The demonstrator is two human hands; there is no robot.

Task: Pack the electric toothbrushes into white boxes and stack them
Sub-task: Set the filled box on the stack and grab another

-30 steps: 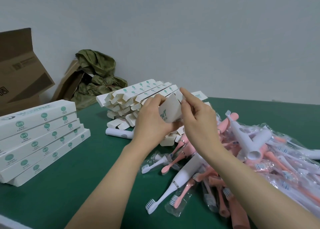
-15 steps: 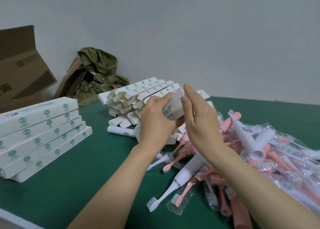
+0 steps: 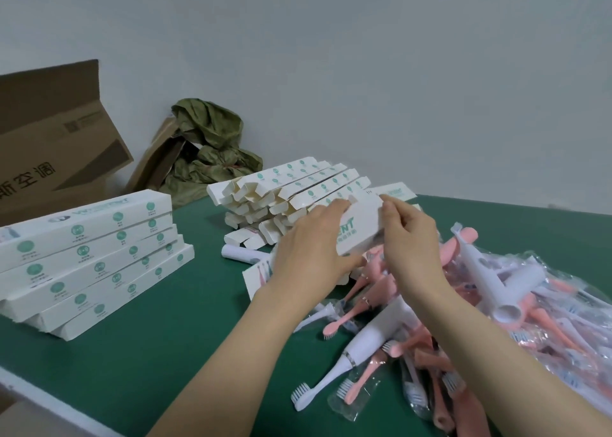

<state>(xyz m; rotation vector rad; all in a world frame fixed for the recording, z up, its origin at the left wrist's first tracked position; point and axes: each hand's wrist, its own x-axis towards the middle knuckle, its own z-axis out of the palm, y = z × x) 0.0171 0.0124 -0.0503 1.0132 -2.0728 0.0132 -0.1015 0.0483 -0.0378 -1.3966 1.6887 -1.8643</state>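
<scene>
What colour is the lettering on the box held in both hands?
Green, printed on the white box, seen clearly in the head view.

Two grips are working: the left grip point(image 3: 311, 254) and the right grip point(image 3: 410, 238) are holding one white box point(image 3: 359, 224) between them. Well left of the left grip, closed boxes point(image 3: 89, 257) are lying stacked at least five high. Just beyond both grips, open boxes point(image 3: 291, 188) are lying heaped, over a dozen, too jumbled to count exactly. Under and right of the right grip, toothbrushes point(image 3: 496, 304) are lying past counting. Far beyond the left grip, two cartons point(image 3: 49, 145) and one green bundle point(image 3: 212, 145) are sitting.
</scene>
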